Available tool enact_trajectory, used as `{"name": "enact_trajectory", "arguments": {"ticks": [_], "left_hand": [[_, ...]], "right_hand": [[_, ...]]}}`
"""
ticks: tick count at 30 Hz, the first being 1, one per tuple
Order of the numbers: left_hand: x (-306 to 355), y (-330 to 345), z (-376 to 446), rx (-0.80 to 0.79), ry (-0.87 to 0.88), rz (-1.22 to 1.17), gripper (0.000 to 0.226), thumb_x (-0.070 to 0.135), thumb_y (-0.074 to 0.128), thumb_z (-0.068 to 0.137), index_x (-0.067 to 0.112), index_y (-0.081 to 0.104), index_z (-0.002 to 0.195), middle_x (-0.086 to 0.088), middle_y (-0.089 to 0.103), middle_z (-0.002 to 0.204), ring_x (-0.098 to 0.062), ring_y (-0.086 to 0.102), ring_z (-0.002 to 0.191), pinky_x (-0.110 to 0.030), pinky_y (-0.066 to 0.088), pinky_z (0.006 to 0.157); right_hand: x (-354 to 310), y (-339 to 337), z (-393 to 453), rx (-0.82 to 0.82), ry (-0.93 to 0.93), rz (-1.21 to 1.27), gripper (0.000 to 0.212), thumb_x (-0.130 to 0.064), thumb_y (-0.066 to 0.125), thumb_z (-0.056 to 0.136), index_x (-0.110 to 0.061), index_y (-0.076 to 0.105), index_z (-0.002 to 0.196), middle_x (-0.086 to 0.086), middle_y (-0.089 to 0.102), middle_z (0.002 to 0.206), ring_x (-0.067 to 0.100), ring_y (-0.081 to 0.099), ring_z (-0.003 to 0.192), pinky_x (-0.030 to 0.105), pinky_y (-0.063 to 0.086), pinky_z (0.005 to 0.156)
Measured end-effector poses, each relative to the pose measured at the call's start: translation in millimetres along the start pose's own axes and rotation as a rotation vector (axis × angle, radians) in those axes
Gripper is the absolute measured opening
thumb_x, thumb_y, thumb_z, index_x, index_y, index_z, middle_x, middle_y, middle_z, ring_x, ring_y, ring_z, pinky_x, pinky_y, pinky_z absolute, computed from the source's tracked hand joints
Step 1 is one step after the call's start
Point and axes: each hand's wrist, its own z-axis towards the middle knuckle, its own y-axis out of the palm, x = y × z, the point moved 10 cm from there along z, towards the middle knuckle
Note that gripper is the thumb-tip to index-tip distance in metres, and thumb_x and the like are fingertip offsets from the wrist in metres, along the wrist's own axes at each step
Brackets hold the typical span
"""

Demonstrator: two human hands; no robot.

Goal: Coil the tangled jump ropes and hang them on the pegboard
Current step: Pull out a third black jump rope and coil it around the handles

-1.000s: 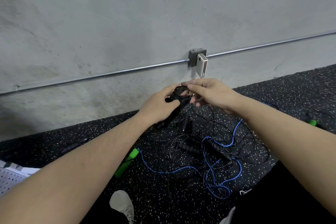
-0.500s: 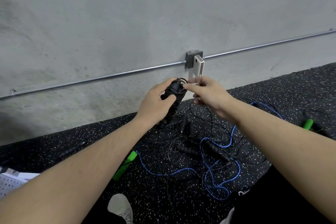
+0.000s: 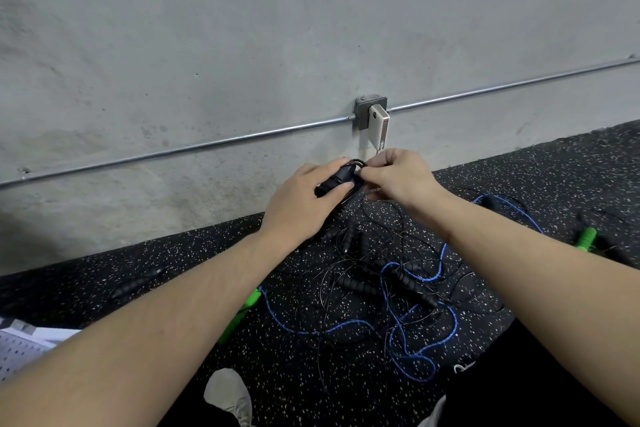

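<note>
Hands raised above floor: left hand (image 3: 301,203) grasps black handles (image 3: 337,178), right hand (image 3: 398,177) pinches thin black rope (image 3: 356,163) w/ fingertips.

no legible txt or labels

Bare grey concrete wall (image 3: 242,28) fills the upper part of the view, mottled w/ darker stains low down. A thin metal conduit pipe (image 3: 194,149) runs across it, sloping up to the right, passing just above the hands. Junction box (image 3: 370,107) sits on the pipe directly above the hands, w/ a white plug-in block (image 3: 379,126) hanging off its front. Below the wall, black rubber floor (image 3: 554,170) w/ white speckles spreads under and to both sides of the hands. Light is flat, even, no hard shadows; wall goes dimmer at far left nr the floor edge.
</note>
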Motion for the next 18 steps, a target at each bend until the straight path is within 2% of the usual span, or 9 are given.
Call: {"name": "enact_trajectory", "arguments": {"ticks": [4,8,10,13,14,18], "left_hand": [[-3,-5,3,0.023,-0.048,-0.003,0.040,0.051,0.062,0.096,0.057,0.056,0.135,0.016,0.061,0.116,-0.004,0.056,0.103,-0.010,0.037,0.078],[-11,-11,4,0.048,-0.088,-0.095,0.040,0.049,0.065,0.095,0.052,0.059,0.135,0.014,0.065,0.120,-0.004,0.059,0.109,-0.011,0.038,0.085],[-11,-12,3,0.037,-0.096,-0.140,0.039,0.048,0.066,0.095,0.052,0.060,0.133,0.018,0.065,0.121,0.004,0.058,0.108,-0.007,0.037,0.085],[-9,-9,1,-0.014,-0.110,-0.222,0.035,0.042,0.067,0.096,0.054,0.060,0.128,0.028,0.059,0.111,0.030,0.048,0.092,0.009,0.030,0.074],[-9,-8,1,-0.025,-0.109,-0.236,0.035,0.041,0.067,0.096,0.054,0.060,0.128,0.029,0.058,0.111,0.034,0.045,0.088,0.011,0.027,0.072],[-10,-6,1,-0.054,-0.116,-0.261,0.033,0.038,0.067,0.097,0.051,0.063,0.127,0.032,0.059,0.109,0.030,0.048,0.090,0.002,0.032,0.081]], "right_hand": [[-6,4,-6,0.000,-0.049,0.076,0.007,-0.005,0.071,0.091,-0.009,0.066,0.089,0.009,0.069,0.081,0.013,0.066,0.060,0.028,0.060,0.060],[-1,12,-9,-0.087,0.035,0.305,0.007,-0.005,0.068,0.093,-0.008,0.073,0.097,0.008,0.072,0.087,0.010,0.069,0.068,0.023,0.060,0.063],[1,16,-9,-0.148,0.116,0.396,0.009,-0.003,0.070,0.090,-0.010,0.074,0.094,0.005,0.072,0.082,0.008,0.066,0.066,0.021,0.058,0.062],[4,16,-7,-0.204,0.194,0.433,0.013,-0.002,0.074,0.085,-0.010,0.073,0.095,0.005,0.072,0.078,0.008,0.062,0.059,0.023,0.059,0.063],[5,16,-7,-0.212,0.201,0.427,0.014,-0.002,0.074,0.085,-0.010,0.073,0.096,0.005,0.072,0.077,0.007,0.061,0.056,0.024,0.060,0.063],[7,20,-11,-0.238,0.224,0.447,0.014,0.000,0.072,0.086,-0.007,0.067,0.097,0.003,0.066,0.069,0.006,0.055,0.051,0.026,0.062,0.063]]}}
